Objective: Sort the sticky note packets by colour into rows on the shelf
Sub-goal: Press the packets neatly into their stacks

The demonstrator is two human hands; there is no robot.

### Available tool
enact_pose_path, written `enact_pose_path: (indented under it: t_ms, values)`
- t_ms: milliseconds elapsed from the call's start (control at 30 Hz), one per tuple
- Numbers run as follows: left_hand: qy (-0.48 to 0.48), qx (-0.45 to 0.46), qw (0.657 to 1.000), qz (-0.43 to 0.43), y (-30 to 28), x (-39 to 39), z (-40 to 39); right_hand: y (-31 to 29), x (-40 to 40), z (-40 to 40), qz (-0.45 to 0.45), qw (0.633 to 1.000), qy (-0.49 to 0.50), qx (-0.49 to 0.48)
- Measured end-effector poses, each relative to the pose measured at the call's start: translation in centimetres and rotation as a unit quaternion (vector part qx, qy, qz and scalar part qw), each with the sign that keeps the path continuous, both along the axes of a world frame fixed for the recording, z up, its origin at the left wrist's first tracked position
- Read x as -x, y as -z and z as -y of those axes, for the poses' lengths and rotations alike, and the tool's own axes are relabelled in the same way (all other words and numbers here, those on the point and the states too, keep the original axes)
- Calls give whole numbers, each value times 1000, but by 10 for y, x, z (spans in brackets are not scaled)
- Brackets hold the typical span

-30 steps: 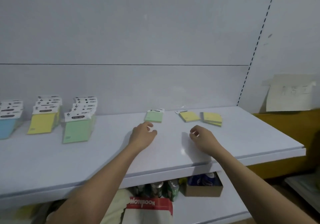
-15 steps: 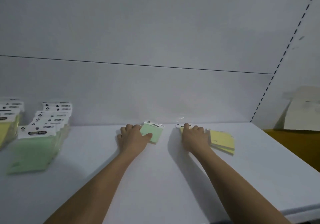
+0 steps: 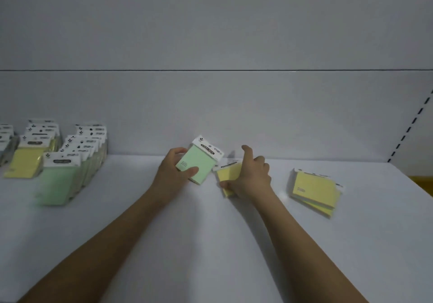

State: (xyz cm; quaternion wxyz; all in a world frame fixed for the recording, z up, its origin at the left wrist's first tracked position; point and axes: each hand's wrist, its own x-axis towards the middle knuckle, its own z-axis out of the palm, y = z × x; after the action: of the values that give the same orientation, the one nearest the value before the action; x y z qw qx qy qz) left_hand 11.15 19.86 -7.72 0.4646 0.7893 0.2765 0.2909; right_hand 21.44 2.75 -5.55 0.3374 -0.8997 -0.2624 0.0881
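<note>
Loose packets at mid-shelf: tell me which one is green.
The green packet gripped in the left hand. The right hand holds a yellow packet; the stack further right is yellow.

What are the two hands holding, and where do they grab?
The left hand grips the green packet by its lower edges. The right hand grips a yellow packet at its lower end.

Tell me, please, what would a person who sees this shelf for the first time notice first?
The eye goes first to the middle of the white shelf, where the left hand grips a green packet and the right hand holds a yellow packet beside it. Next come the sorted rows at far left, a green row and a yellow row, and a small pile of yellow packets lying flat at right.
</note>
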Motion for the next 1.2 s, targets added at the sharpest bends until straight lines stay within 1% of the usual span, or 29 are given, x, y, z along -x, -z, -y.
enact_pose_path:
  t_ms: [67,133,233,300,367,500,600,733,833,1000,1200]
  values:
    - [-20,-9,1000,-7,-4,4,5,0,3,-5,-28,999,-9,-35]
    - [-55,-13,998,-3,-8,9,14,0,2,-2,-81,994,-15,-75]
    - [-106,-23,994,-4,-11,19,30,4,-3,1,-182,965,14,-190]
    - [-115,2,993,1,-13,27,44,6,-4,3,-223,941,26,-254]
    - [-121,59,991,9,-20,36,55,6,-5,5,-244,928,14,-281]
    - [-167,172,970,36,-40,61,69,1,0,8,-284,913,-38,-290]
    - [-183,213,957,73,-50,92,75,-5,10,5,-295,904,-68,-303]
    - [-215,258,934,121,-56,149,70,-18,33,-1,-345,860,-115,-357]
    - [-239,262,926,132,-59,199,58,-26,57,-8,-364,847,-148,-358]
    - [-266,255,918,147,-65,283,39,-45,119,-32,-345,850,-217,-333]
    - [-270,227,923,153,-72,391,16,-66,220,-69,-329,851,-258,-317]
